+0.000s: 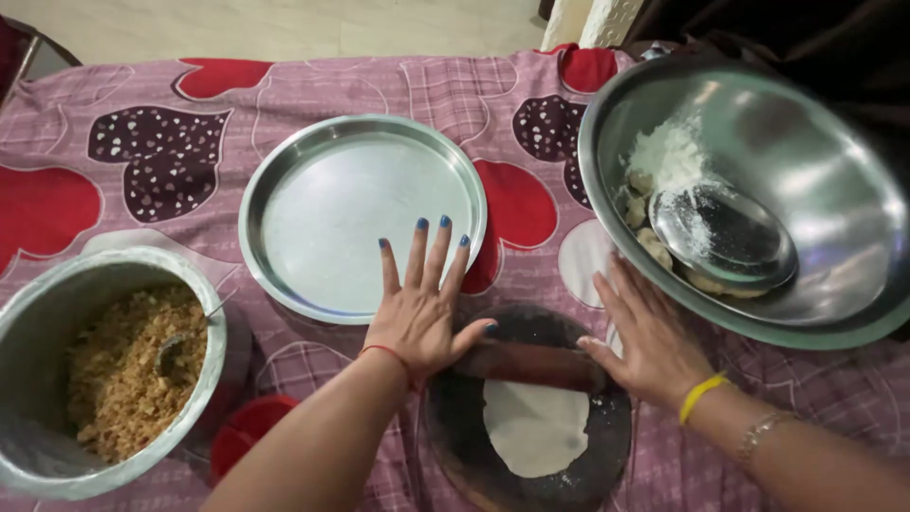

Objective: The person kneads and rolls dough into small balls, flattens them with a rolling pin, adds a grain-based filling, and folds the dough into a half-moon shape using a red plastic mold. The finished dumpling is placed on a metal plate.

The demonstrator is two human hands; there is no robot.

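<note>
My left hand lies flat, fingers spread, with its palm on the left end of a dark wooden rolling pin. On the pin's right end rests my right hand, also flat and open-fingered. The pin lies across a round dark rolling board. A thin pale disc of rolled dough sits on the board just below the pin.
An empty steel plate sits beyond my left hand. At right, a large steel bowl holds flour, dough balls and a small steel dish. A steel pot of brown crumbly filling with a spoon stands at left, beside a red lid.
</note>
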